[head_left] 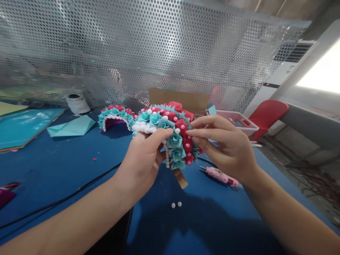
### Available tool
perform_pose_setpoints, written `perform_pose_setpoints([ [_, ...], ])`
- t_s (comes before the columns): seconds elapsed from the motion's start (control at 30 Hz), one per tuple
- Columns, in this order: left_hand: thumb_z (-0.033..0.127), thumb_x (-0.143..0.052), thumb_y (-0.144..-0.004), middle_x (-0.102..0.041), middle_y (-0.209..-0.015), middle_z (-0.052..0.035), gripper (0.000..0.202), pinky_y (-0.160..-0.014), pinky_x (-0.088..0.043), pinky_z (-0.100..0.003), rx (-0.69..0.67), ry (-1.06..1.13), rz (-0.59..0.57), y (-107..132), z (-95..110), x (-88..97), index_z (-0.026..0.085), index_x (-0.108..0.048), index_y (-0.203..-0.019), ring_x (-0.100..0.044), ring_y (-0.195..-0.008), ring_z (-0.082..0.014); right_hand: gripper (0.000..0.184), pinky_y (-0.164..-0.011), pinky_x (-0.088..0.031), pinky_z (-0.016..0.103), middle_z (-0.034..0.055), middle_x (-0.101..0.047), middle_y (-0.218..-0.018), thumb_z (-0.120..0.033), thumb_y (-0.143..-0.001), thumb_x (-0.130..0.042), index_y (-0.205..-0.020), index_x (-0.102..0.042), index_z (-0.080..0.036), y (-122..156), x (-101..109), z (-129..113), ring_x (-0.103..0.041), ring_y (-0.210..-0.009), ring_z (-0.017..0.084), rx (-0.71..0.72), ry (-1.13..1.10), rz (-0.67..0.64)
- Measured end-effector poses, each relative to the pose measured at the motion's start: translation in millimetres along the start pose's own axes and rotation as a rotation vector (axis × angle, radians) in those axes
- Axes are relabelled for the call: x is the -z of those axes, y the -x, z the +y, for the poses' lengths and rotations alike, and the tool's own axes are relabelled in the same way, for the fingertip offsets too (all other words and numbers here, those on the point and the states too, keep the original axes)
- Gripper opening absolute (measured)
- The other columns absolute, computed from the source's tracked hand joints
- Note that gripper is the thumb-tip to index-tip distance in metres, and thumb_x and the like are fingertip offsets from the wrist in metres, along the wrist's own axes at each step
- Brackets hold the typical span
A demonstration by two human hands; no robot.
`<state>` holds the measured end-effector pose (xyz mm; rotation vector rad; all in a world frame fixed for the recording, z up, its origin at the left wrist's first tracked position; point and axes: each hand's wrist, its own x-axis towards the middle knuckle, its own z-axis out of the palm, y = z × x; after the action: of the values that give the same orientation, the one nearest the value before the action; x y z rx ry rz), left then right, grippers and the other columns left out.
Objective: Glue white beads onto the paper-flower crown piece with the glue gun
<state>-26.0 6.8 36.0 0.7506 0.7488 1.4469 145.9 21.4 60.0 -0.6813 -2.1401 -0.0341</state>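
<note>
My left hand (145,159) is closed around a curved headpiece (170,132) covered in teal and red paper flowers, white pearls and pink beads, holding it up over the blue table (66,166). My right hand (225,145) pinches at a red flower on the headpiece's right side, thumb and forefinger pressed together; whether a bead is between them is too small to tell. Two loose white beads (176,204) lie on the table below the hands.
A second flowered headpiece (114,115) rests behind. A pink glue gun (220,176) lies to the right, its black cable (66,198) crossing the table. A pink tray (239,122), teal paper (73,126), a cardboard piece (177,97), a red chair (268,113) and a perforated metal screen (159,53) surround the work.
</note>
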Motion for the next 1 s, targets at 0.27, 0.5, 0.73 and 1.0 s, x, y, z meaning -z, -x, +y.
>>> perform_pose_setpoints([
  [0.27,0.020,-0.070,-0.073,-0.056,-0.071,0.0026,0.016,-0.058,-0.041,-0.028,0.026,0.076,0.000,-2.6,0.6,2.2,0.020,-0.054,-0.074,-0.053,-0.066,-0.0132,0.016,-0.079,-0.056,0.037,0.0075,-0.067,-0.100,-0.014,-0.081,-0.063,-0.088,-0.072,-0.024,2.8,1.4,-1.7,-0.064,-0.093,0.020,0.067,0.085,0.108],
  [0.5,0.019,-0.068,-0.075,-0.057,-0.072,0.0023,0.014,-0.061,-0.042,-0.029,0.043,0.089,-0.027,0.6,2.5,0.8,0.020,-0.054,-0.074,-0.054,-0.068,-0.0134,0.015,-0.080,-0.055,0.040,0.0093,-0.067,-0.101,-0.014,-0.079,-0.063,-0.088,-0.072,-0.021,4.4,-1.9,1.0,-0.065,-0.092,0.021,0.192,0.115,0.105],
  [0.73,0.020,-0.069,-0.074,-0.058,-0.073,0.0015,0.013,-0.059,-0.042,-0.028,0.042,0.089,-0.020,1.7,3.9,-0.1,0.020,-0.056,-0.075,-0.054,-0.067,-0.0138,0.017,-0.080,-0.055,0.042,0.0091,-0.068,-0.101,-0.014,-0.079,-0.061,-0.089,-0.073,-0.023,3.3,-0.7,-0.2,-0.065,-0.091,0.021,0.188,0.128,0.110],
  [1.0,0.019,-0.068,-0.075,-0.059,-0.076,0.0013,0.013,-0.061,-0.044,-0.029,0.028,0.081,-0.027,2.4,4.5,0.9,0.021,-0.055,-0.079,-0.056,-0.070,-0.0147,0.019,-0.082,-0.054,0.045,0.0063,-0.068,-0.104,-0.015,-0.078,-0.063,-0.090,-0.073,-0.026,4.9,-1.7,2.8,-0.066,-0.091,0.022,0.217,0.149,0.117],
])
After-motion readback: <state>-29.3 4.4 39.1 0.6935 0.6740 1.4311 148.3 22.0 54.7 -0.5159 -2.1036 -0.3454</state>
